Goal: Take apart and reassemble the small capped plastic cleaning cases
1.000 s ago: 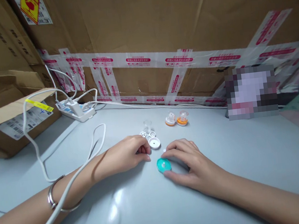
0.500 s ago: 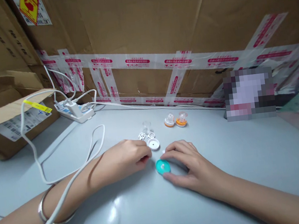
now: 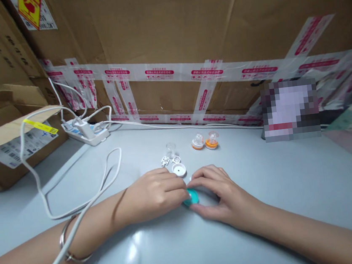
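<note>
A shallow teal disc (image 3: 194, 196) with a raised rim lies on the table. My right hand (image 3: 223, 196) grips its edge between thumb and fingers. From the left, my left hand (image 3: 160, 195) reaches over the disc, its fingers pinched at the disc's middle; whatever they hold is hidden. Just beyond the hands sits a round white cap (image 3: 179, 169) with a small hole. Behind it are two small white spoked parts (image 3: 176, 160) and a clear plastic dome (image 3: 171, 150). A tiny white piece (image 3: 190, 179) shows by my right fingertips.
Two small orange-and-white pieces with clear tops (image 3: 211, 142) stand farther back. A white cable (image 3: 102, 191) loops over my left forearm from a power strip (image 3: 90, 135). An open carton (image 3: 22, 153) stands left, a large taped carton (image 3: 159, 95) behind. A blurred-out object (image 3: 289, 110) is at right.
My left hand has moved right, from beside the teal disc to over it, and its fingers now cover the middle. My right hand keeps its grip on the rim.
</note>
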### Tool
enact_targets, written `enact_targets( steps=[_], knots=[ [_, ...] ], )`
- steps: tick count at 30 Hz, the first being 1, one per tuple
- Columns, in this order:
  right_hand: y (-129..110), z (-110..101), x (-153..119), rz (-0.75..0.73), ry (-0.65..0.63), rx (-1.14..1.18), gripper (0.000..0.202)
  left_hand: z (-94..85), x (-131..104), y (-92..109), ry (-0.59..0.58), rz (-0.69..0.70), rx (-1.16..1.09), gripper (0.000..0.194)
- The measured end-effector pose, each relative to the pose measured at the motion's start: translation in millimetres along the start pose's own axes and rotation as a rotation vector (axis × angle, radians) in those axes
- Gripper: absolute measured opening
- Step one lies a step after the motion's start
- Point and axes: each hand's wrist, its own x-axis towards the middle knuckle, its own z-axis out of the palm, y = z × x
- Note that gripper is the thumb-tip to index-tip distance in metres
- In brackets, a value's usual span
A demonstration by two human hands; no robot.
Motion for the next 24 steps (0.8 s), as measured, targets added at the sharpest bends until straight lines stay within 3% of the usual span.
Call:
enact_targets(
  steps=[10,19,24],
  knots=[
    [1.9,0.2,-1.8,-0.008,-0.001,-0.002,0.023,-5.4,0.7,-1.8,-0.012,0.136,0.088,0.025],
    [3.5,1.6,-2.0,-0.008,0.001,0.028,0.024,-3.2,-1.6,-2.9,-0.005,0.137,0.01,0.021],
    [2.2,0.5,-2.1,0.01,-0.016,0.043,0.024,-6.8,-3.3,-5.8,-0.002,0.066,-0.07,0.017]
  ],
)
